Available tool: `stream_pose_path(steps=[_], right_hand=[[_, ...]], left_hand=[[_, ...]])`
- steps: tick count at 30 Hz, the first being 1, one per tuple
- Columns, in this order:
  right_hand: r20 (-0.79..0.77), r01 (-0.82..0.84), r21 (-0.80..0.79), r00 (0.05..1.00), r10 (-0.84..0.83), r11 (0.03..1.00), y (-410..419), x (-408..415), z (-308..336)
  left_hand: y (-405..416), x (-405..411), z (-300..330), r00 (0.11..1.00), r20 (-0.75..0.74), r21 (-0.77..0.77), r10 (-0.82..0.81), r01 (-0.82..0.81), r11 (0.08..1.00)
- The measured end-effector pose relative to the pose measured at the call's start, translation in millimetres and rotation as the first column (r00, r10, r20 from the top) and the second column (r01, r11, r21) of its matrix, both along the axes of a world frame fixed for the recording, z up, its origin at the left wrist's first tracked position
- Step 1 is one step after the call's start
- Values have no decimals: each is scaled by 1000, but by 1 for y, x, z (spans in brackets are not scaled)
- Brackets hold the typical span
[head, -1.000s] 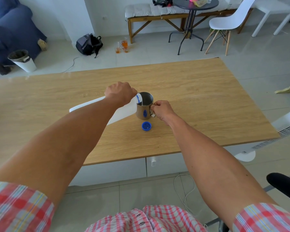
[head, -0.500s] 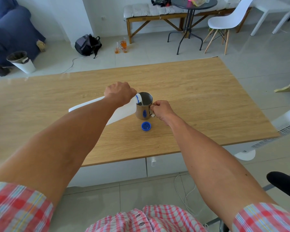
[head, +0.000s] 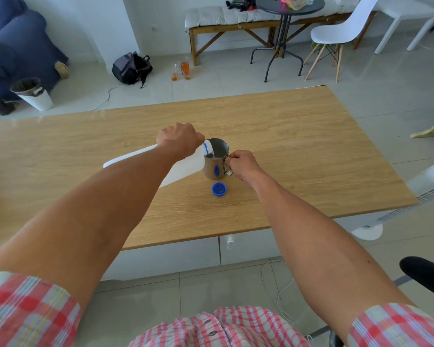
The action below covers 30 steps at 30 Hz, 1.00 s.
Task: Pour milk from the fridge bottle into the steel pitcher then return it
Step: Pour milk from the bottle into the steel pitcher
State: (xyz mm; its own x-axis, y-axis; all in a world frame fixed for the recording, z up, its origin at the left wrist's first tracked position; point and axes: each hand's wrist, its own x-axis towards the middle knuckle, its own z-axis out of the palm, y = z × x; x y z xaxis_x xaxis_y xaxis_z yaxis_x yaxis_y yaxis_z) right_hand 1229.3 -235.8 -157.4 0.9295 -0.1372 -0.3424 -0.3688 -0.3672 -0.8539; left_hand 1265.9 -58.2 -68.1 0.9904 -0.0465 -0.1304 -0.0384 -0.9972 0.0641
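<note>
The milk bottle (head: 186,166), a white plastic jug with a blue ring at its neck, is tipped steeply over the wooden table (head: 298,146), its mouth resting at the near-left rim of the steel pitcher (head: 216,159). A thin white stream runs from the mouth down into the pitcher, and a little milk shows at the bottom. The left hand (head: 179,139) grips the bottle near its neck from above, fingers curled round it; the bottle's base points back toward the left, partly hidden behind the forearm. The pitcher stands upright on the table near its middle. The right hand (head: 241,164) holds the pitcher's handle on the right side, fingers curled and thumb pinched against it. The bottle's blue cap (head: 219,189) lies open side up on the table just in front of the pitcher, apart from it. Beyond the table, on the tiled floor, are a black backpack (head: 132,68), a white bin (head: 33,95), a bench (head: 236,21), a round black table (head: 286,11) and a white chair (head: 341,33).
</note>
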Motion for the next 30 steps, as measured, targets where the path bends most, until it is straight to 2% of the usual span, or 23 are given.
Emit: stream_pose_path(steps=[30], right_hand=[[0, 8, 1, 1000, -8, 1000, 1, -1, 3]], left_hand=[[0, 2, 1, 1000, -16, 14, -1, 1, 1000]])
